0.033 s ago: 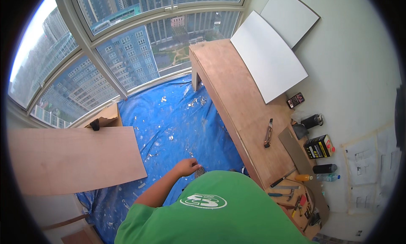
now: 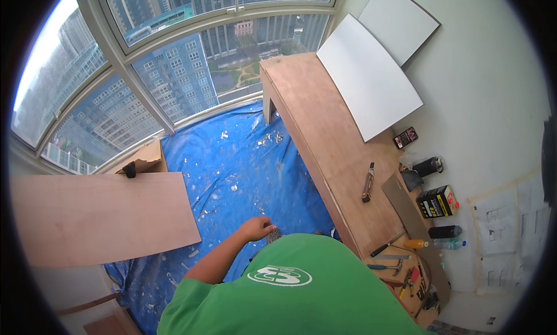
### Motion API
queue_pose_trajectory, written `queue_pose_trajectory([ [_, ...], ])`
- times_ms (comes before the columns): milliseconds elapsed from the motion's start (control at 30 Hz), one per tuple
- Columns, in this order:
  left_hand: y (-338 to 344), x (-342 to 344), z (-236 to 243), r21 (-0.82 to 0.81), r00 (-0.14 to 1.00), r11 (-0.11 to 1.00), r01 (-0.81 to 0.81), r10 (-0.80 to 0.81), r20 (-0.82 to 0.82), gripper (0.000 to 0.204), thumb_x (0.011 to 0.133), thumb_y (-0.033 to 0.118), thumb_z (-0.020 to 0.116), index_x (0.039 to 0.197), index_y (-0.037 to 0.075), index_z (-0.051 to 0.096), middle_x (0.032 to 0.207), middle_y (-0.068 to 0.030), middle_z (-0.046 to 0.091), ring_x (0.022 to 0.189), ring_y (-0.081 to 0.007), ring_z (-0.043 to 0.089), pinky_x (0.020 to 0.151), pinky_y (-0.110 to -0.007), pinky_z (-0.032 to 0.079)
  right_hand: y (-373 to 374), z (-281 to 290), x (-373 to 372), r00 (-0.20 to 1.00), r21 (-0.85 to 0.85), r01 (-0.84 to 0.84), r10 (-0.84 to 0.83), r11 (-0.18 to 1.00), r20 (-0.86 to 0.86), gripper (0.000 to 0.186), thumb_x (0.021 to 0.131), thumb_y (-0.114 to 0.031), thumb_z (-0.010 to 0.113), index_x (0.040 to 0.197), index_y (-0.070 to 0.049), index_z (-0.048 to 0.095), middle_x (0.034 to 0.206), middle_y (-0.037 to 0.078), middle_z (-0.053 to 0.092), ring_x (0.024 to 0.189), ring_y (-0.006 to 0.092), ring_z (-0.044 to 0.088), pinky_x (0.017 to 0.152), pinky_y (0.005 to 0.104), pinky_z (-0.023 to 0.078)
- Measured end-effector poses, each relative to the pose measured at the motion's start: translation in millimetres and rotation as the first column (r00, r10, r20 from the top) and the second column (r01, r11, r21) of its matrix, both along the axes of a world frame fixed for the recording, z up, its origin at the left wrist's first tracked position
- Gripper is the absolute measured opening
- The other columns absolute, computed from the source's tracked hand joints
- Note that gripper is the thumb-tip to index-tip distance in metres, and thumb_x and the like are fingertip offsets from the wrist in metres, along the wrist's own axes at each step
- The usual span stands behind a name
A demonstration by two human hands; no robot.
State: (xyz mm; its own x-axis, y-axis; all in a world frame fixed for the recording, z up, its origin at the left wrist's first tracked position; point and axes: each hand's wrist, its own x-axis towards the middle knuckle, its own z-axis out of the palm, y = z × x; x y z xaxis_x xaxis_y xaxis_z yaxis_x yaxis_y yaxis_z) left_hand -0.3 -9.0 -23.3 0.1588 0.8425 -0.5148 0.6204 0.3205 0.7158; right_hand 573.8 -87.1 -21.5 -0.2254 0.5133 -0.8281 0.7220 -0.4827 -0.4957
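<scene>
My left hand (image 2: 257, 228) hangs in front of my green shirt (image 2: 348, 288), over the blue sheet (image 2: 223, 172) on the floor. Its fingers are curled in, and I see nothing between them. Just past the fingertips is a small grey patterned patch (image 2: 273, 236), perhaps a shoe, partly hidden by the shirt. My right hand is out of sight. On the long wooden bench (image 2: 325, 132) to my right lies a utility knife (image 2: 368, 183), touched by no hand. Two white panels (image 2: 371, 80) rest toward its far end, the rear one leaning on the wall.
A wooden board (image 2: 104, 219) juts in from the left, with a cardboard box (image 2: 148, 158) behind it. Along the wall are a phone (image 2: 405, 138), a black-and-yellow can (image 2: 436, 202), bottles (image 2: 445, 232), and a hammer (image 2: 387, 267) among tools. Debris dots the sheet; large windows (image 2: 174, 74) stand ahead.
</scene>
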Motion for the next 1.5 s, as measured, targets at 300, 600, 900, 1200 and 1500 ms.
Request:
queue_pose_trajectory([
  [300, 15, -9, -48, -0.549, 0.908, 0.724, 0.418, -0.350, 0.229, 0.050, 0.098, 0.055, 0.055, 0.121, 0.015, 0.074, 0.114, -0.0092, 0.077, 0.104, -0.0258, 0.073, 0.087, -0.047, 0.054, -4, 4, -11, 0.994, -0.035, 0.099, -0.097, 0.994, 0.050, 0.037, 0.093, -0.029, 0.074, 0.114, 0.001, 0.073, 0.099, 0.013, 0.078, 0.088, 0.0186, 0.070, 0.081, 0.0372, 0.055],
  [600, 9, 12, -102, -0.672, 0.824, 0.514, 0.533, -0.494, 0.275, 0.051, 0.097, 0.053, 0.051, 0.128, 0.018, 0.072, 0.125, -0.0077, 0.075, 0.119, -0.0266, 0.069, 0.105, -0.053, 0.044, -14, 6, -14, 0.989, -0.032, 0.142, -0.141, 0.989, 0.054, 0.034, 0.094, -0.028, 0.074, 0.112, 0.000, 0.074, 0.097, 0.013, 0.078, 0.086, 0.0176, 0.070, 0.079, 0.0364, 0.055],
  [900, 22, 17, -125, -0.643, 0.763, 0.479, 0.598, -0.586, 0.274, 0.051, 0.095, 0.051, 0.056, 0.130, 0.016, 0.070, 0.121, -0.0103, 0.076, 0.111, -0.0276, 0.072, 0.098, -0.052, 0.049, -37, 6, -18, 0.981, 0.000, 0.194, -0.194, 0.981, 0.008, 0.031, 0.095, -0.027, 0.073, 0.111, 0.000, 0.075, 0.096, 0.012, 0.078, 0.084, 0.0165, 0.069, 0.078, 0.0357, 0.055],
  [1200, 16, -11, -126, -0.518, 0.818, 0.634, 0.575, -0.466, 0.337, 0.057, 0.091, 0.055, 0.064, 0.129, 0.014, 0.071, 0.119, -0.0105, 0.075, 0.104, -0.0227, 0.072, 0.092, -0.040, 0.056, -72, 48, -41, 0.938, 0.097, 0.320, -0.301, 0.942, -0.174, 0.029, 0.096, -0.025, 0.072, 0.109, 0.000, 0.076, 0.094, 0.011, 0.078, 0.081, 0.0155, 0.069, 0.077, 0.0349, 0.055],
  [1500, 21, -25, -107, -0.696, 0.933, 0.627, 0.350, -0.170, 0.316, 0.049, 0.090, 0.046, 0.070, 0.122, 0.009, 0.073, 0.112, -0.0090, 0.076, 0.096, -0.0193, 0.071, 0.086, -0.037, 0.056, -43, 125, -92, 0.914, 0.164, 0.382, -0.346, 0.909, -0.210, 0.020, 0.098, -0.019, 0.070, 0.101, 0.000, 0.076, 0.083, 0.004, 0.075, 0.076, 0.0094, 0.065, 0.071, 0.0315, 0.055],
])
